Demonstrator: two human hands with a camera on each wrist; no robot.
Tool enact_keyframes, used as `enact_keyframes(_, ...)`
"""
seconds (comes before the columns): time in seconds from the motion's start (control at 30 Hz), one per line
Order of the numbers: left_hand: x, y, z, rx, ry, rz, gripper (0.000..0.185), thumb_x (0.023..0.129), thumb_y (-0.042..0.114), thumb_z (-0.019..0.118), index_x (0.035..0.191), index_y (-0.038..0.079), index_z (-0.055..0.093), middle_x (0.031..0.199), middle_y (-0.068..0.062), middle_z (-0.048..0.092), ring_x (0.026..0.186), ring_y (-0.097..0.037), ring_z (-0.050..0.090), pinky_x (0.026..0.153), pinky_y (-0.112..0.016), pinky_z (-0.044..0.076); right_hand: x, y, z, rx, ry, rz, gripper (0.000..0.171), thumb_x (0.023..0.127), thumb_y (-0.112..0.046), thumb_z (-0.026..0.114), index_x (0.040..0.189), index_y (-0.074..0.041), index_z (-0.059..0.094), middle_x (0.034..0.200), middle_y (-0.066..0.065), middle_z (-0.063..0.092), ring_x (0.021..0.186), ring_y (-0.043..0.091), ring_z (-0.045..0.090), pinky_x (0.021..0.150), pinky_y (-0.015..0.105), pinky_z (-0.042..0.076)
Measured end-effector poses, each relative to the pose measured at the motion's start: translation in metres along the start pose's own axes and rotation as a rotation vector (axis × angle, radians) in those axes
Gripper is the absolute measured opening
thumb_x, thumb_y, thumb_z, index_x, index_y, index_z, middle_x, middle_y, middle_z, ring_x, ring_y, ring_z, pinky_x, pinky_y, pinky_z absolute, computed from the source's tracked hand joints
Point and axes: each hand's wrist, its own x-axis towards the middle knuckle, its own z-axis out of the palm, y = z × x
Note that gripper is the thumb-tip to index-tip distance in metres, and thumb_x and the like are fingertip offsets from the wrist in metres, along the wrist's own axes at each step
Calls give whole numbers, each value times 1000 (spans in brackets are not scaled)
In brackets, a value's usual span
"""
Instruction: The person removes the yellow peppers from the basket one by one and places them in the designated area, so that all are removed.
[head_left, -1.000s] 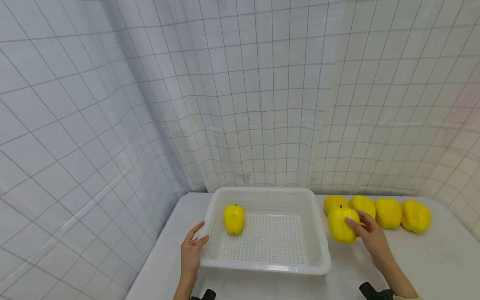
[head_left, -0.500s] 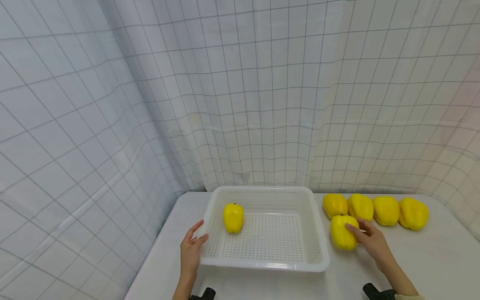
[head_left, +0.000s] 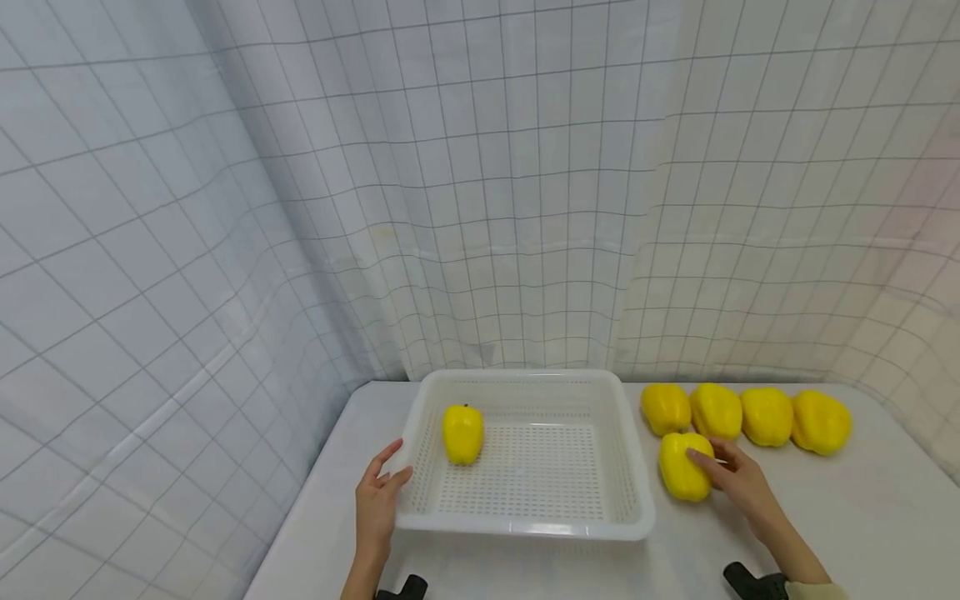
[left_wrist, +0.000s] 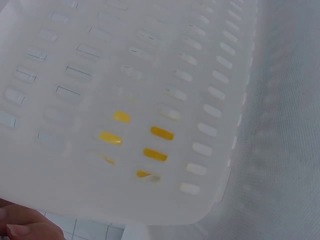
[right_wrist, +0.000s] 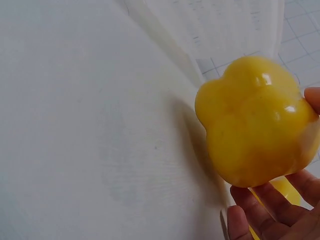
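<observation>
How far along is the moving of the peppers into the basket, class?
Done: one pepper lies in the basket. In hand: the right hand grips a second pepper beside the basket, while the left hand holds the basket's corner. Left: four peppers in a row on the table.

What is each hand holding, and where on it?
Right hand grips a yellow pepper by its side; left hand holds the white basket at its corner.
</observation>
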Motion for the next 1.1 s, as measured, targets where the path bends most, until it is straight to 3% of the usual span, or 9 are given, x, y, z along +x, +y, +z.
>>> enact_keyframes(0.27, 0, -1, 1, -11, -10, -11, 43, 92, 9, 57, 135, 10, 52, 118, -18, 62, 91, -28, 65, 70, -27, 52, 4, 5, 3, -2, 6, 5, 93, 87, -60, 53, 145, 7, 24, 140, 31, 32, 119, 38, 43, 88, 39, 48)
enact_keyframes(1.1, 1, -4, 0, -37, -26, -8, 44, 93, 9, 57, 137, 11, 51, 119, -19, 62, 89, -27, 66, 69, -28, 53, 6, 5, 6, -23, 14, 13, 98, 86, -63, 53, 145, 8, 21, 140, 32, 31, 122, 41, 38, 93, 46, 43)
